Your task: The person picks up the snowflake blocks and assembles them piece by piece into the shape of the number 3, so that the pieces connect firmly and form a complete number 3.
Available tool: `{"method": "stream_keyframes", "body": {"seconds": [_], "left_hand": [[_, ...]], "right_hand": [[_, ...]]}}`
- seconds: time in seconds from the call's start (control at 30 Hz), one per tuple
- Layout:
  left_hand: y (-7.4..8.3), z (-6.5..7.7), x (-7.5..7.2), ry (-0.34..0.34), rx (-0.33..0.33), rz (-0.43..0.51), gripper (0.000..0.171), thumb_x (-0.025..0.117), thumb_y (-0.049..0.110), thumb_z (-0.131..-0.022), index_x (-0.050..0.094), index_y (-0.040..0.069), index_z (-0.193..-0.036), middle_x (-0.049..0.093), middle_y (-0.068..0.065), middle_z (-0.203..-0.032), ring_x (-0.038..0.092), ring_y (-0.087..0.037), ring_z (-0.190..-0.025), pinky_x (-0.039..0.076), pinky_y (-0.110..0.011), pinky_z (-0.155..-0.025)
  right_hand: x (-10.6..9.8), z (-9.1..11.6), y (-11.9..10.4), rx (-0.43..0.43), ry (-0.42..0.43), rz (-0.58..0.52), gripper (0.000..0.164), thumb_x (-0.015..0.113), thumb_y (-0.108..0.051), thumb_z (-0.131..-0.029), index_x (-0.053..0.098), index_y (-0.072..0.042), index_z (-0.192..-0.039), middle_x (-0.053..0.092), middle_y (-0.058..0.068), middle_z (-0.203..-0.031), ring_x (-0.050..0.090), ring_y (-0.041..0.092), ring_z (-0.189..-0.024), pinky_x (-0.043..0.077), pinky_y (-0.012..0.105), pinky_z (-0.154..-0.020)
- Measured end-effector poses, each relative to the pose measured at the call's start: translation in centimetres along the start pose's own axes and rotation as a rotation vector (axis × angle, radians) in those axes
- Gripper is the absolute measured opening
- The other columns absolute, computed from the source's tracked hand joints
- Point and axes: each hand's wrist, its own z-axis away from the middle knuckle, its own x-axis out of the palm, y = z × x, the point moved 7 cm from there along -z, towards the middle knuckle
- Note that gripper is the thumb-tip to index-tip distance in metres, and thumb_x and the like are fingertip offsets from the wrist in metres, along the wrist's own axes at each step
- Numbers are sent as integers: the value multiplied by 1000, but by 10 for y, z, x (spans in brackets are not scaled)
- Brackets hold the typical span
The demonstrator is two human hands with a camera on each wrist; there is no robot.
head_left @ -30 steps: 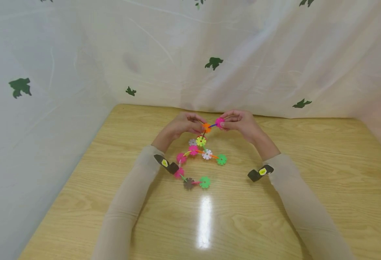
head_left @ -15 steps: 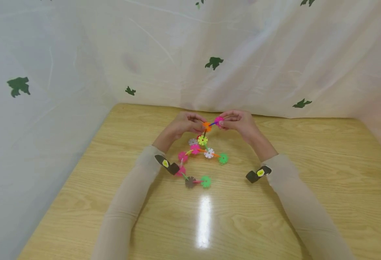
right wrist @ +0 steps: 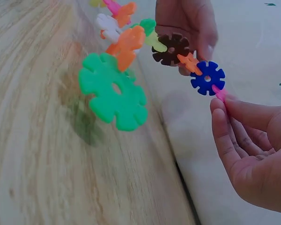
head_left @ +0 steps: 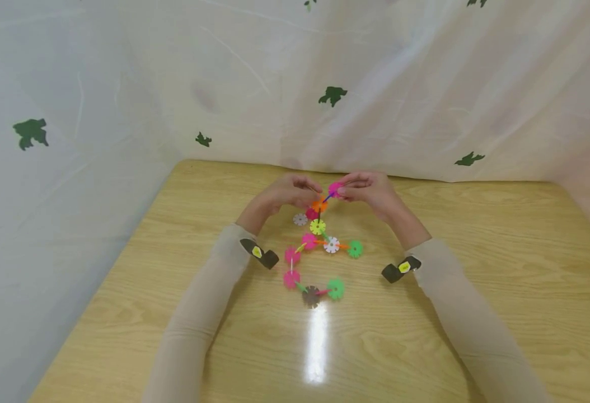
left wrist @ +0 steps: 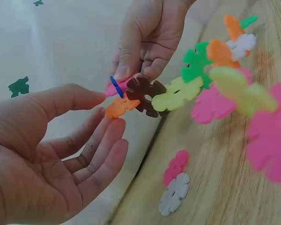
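Notched plastic snowflake discs are joined in a branching chain. My right hand [head_left: 370, 187] pinches the pink disc [head_left: 335, 190] at its top end. A blue disc [right wrist: 207, 78] links that pink disc to an orange disc [head_left: 319, 205]. My left hand [head_left: 295, 190] is beside the orange disc; in the left wrist view its fingertips are close to or against the disc, with a gap between thumb and fingers. Below it are a brown disc [left wrist: 147, 96], a yellow disc [head_left: 317, 226], a white disc [head_left: 332, 244] and a green disc [head_left: 355, 249]. A pink branch curves down to another green disc [head_left: 335, 289].
A loose pale grey disc [head_left: 300, 219] and a red-pink disc [head_left: 312, 214] lie on the wooden table [head_left: 214, 347] behind the chain. A pale curtain [head_left: 254, 84] with dark green leaf shapes stands along the table's back edge.
The chain's lower part has swung right and toward me. The orange disc has dropped slightly below my left fingertips, and my right hand's pink disc has shifted a little left.
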Motion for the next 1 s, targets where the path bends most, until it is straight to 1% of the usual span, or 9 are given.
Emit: {"method": "stream_keyframes", "body": {"seconds": [0.13,0.27,0.37,0.53,0.6,0.73,0.83,0.93,1.0], "left_hand": [[1,-1,-1,12,3,31,29,69,15,-96,67,0,-122,72,-10,-110,70,-18,-94,59,-44,-98],[1,-3,1,0,5,35,30,69,15,-96,67,1,-123,73,-15,-118,72,-20,-95,61,-37,-91],[3,-2,2,-1,1,45,30,70,13,-95,67,1,-123,73,-16,-117,72,-20,-93,61,-37,-90],[3,0,2,-1,0,62,28,70,7,-95,67,-2,-121,73,-13,-111,71,-18,-91,61,-38,-91],[3,0,-1,-4,3,60,28,69,6,-95,67,-3,-121,73,-12,-110,71,-18,-92,61,-38,-92],[3,1,-8,-1,3,62,29,69,6,-95,68,-5,-122,74,-12,-110,70,-18,-94,60,-39,-96],[3,3,-14,8,-3,69,30,68,6,-95,68,-5,-123,74,-9,-106,70,-17,-93,59,-38,-97],[3,3,-19,16,-10,78,30,68,5,-96,67,-5,-124,74,-6,-102,70,-16,-91,60,-37,-96],[3,4,-21,19,-13,84,30,68,5,-96,66,-6,-124,74,-5,-100,70,-16,-90,60,-36,-94]], "right_hand": [[7,-1,2,19,-50,85,28,72,-5,-94,67,8,-120,77,-5,-90,73,11,-83,62,38,-88],[16,1,-1,7,-92,112,30,71,-2,-94,66,10,-121,77,-4,-92,75,12,-84,62,42,-90],[20,1,-2,-4,-108,106,30,71,0,-93,65,12,-120,76,-3,-91,75,12,-84,63,41,-88],[24,0,-1,-6,-125,98,26,71,-1,-94,67,9,-118,76,-3,-92,74,12,-84,63,35,-86],[25,-1,-1,-6,-129,113,26,69,-2,-95,66,9,-119,76,-3,-91,74,12,-84,63,36,-86],[24,-3,-1,2,-131,178,29,67,-7,-98,64,9,-122,75,-3,-92,73,14,-86,62,42,-91],[23,-6,0,1,-154,267,30,68,-9,-97,65,8,-122,75,6,-98,72,18,-89,62,43,-90],[26,-8,3,-13,-211,358,31,69,-8,-96,66,9,-122,73,20,-105,71,23,-88,63,40,-81],[29,-11,6,-15,-253,391,30,69,-6,-96,65,9,-122,71,27,-109,71,24,-87,63,38,-76]]}}
